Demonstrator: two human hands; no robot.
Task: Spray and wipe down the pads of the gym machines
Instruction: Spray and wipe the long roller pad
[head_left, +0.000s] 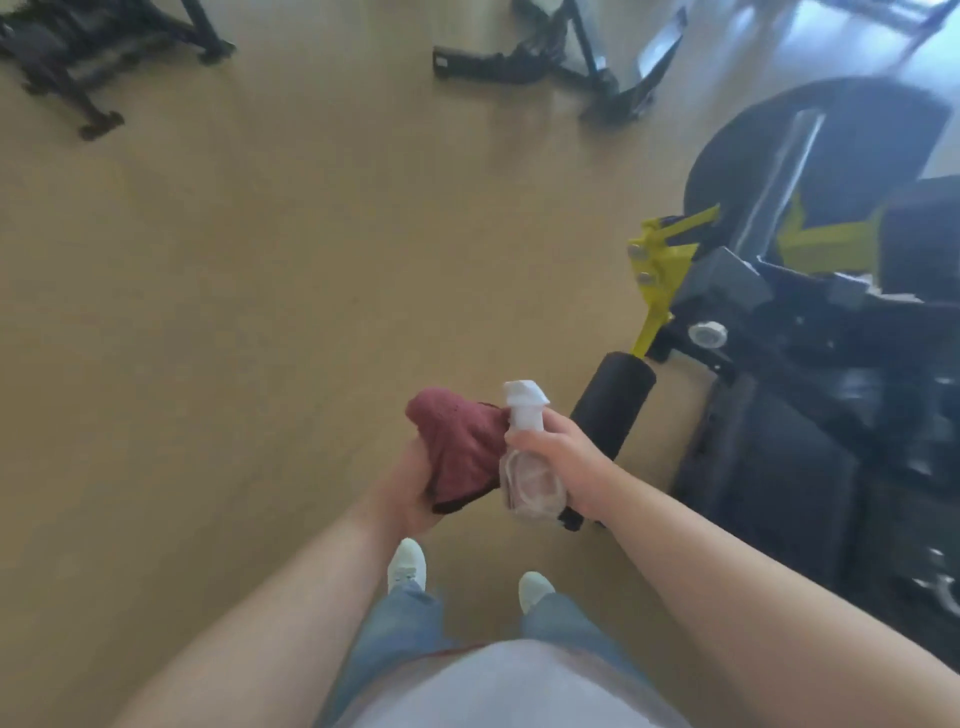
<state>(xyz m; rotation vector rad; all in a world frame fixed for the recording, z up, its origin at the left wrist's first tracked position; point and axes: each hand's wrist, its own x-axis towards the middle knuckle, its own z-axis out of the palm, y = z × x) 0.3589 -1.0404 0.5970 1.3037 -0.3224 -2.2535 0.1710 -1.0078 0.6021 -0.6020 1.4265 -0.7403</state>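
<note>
While the person stood on the tan floor (218, 322), the left hand (410, 488) held a crumpled dark red cloth (460, 449), with the fingers curled under it so that the cloth bulged above the palm. The right hand (563, 467) was closed around a clear plastic spray bottle with a white trigger head (527, 452); its fingers wrapped the neck, and the white nozzle pointed up and away from the body. Bottle and cloth were touching each other between the two hands, in front of the waist. Just beyond the right hand lay a black cylindrical foam roller pad (613, 405), fixed on a yellow metal bar (654, 291) of a black gym machine (810, 415) that filled the right side of the view. The roller pad was near the bottle but apart from it. Below the hands, two white shoes (408, 564) and blue jeans (400, 639) were visible. Further away, at the top edge, stood the black frames of other machines (571, 57), blurred.
</note>
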